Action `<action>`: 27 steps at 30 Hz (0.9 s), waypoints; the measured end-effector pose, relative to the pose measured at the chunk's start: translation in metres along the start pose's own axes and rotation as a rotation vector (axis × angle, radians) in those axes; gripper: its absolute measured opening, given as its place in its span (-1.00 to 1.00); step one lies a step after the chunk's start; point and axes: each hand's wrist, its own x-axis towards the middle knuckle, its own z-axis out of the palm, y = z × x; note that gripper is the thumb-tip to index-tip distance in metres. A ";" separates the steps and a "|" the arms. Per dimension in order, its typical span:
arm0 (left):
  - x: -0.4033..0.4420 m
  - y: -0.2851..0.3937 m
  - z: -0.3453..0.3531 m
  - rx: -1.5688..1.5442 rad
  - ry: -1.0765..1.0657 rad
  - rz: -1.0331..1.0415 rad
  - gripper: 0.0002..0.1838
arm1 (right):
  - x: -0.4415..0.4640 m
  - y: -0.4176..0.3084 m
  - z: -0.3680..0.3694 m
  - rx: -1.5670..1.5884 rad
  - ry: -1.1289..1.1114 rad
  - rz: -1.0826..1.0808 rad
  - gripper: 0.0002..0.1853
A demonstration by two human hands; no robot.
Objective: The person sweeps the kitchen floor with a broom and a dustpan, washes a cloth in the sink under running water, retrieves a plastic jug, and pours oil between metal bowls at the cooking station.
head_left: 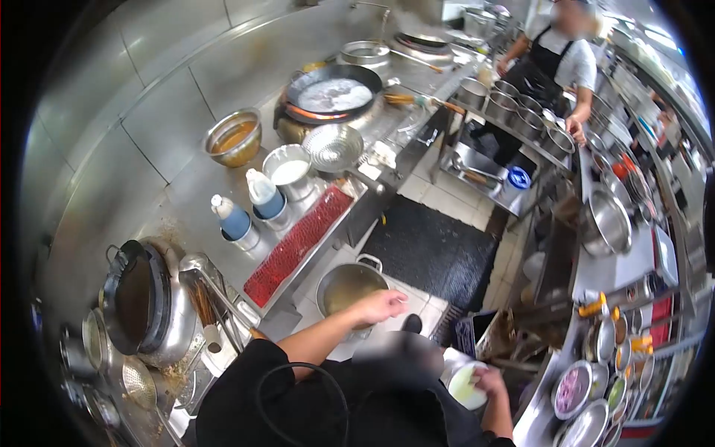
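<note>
My left hand (381,305) is stretched forward over the near rim of a two-handled metal pot (339,287) standing low on the tiled floor. Its fingers are loosely curled and somewhat apart, and nothing shows in them. On the other side, my right hand (490,381) grips the edge of a pale container (468,387) with light yellow-green contents, close to my body. Its fingers bend over the rim, and the thumb is hard to make out. Black sleeves cover my upper arms.
A wok (335,93) with frothy liquid sits over flame. Squeeze bottles (262,194) stand near a red perforated strip (298,246). A metal bowl (232,138) holds brown liquid. A black mat (432,242) covers the floor. Beyond, a co-worker (555,59) stands by several pots. Bowls (572,389) line the right counter.
</note>
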 end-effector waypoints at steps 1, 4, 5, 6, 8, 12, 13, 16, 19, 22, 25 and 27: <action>0.017 0.014 -0.003 0.067 0.005 -0.010 -0.47 | -0.012 -0.026 0.006 0.635 -0.152 0.350 -0.77; 0.065 0.023 -0.002 0.302 0.069 0.083 -0.44 | 0.024 -0.048 0.026 0.286 -0.318 0.476 -0.72; 0.081 0.022 -0.004 0.223 0.005 -0.026 -0.43 | 0.044 -0.057 0.022 0.196 -0.381 0.482 -0.72; 0.090 0.030 -0.006 0.140 -0.074 -0.139 -0.41 | 0.068 -0.065 0.014 0.115 -0.431 0.472 -0.71; 0.117 0.017 -0.006 0.214 -0.050 -0.184 -0.44 | 0.128 -0.073 -0.013 -0.052 -0.518 0.430 -0.66; 0.150 0.019 -0.024 0.051 0.038 -0.330 -0.47 | 0.282 -0.112 -0.063 -0.455 -0.708 0.351 -0.51; 0.153 0.017 -0.026 -0.006 0.084 -0.336 -0.47 | 0.323 -0.128 -0.072 -0.559 -0.728 0.318 -0.47; 0.157 0.018 -0.037 -0.113 0.207 -0.338 -0.50 | 0.409 -0.204 -0.085 -0.775 -0.202 -0.139 -0.40; 0.143 0.015 -0.043 -0.094 0.232 -0.303 -0.59 | 0.424 -0.342 -0.083 -0.403 -0.033 -0.211 -0.37; 0.120 0.041 -0.040 -0.427 0.377 -0.425 -0.57 | 0.433 -0.418 -0.053 -0.101 -0.197 -0.304 -0.34; 0.104 0.041 -0.035 -0.491 0.421 -0.469 -0.56 | 0.385 -0.486 -0.048 -0.233 -0.139 -0.512 -0.26; 0.104 0.016 -0.030 -0.547 0.402 -0.374 -0.55 | 0.359 -0.516 -0.040 -0.260 -0.220 -0.553 -0.22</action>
